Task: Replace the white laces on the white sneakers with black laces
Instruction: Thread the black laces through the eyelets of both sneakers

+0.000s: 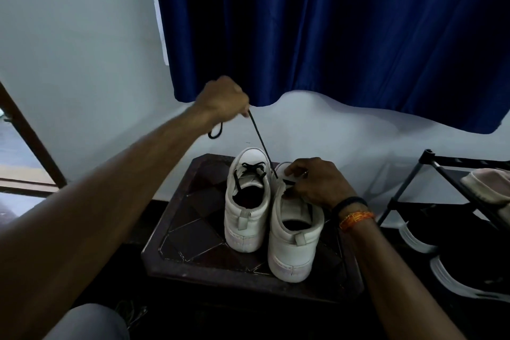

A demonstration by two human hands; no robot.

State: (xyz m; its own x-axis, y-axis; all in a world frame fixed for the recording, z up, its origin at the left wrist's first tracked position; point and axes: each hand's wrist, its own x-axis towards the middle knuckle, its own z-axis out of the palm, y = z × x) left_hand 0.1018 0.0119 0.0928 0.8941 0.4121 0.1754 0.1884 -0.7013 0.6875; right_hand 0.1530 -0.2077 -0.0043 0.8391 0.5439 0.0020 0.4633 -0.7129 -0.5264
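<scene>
Two white sneakers (271, 215) stand side by side on a dark stool (193, 229), heels near. The left hand (223, 99), raised, grips a taut black lace (262, 143) running down to the right sneaker, where the right hand (317, 182) pinches the eyelet area.

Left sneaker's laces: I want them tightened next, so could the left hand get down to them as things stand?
Probably yes: the left hand is raised just above the left sneaker, nothing between, but it grips the black lace, so it must let go first.
</scene>
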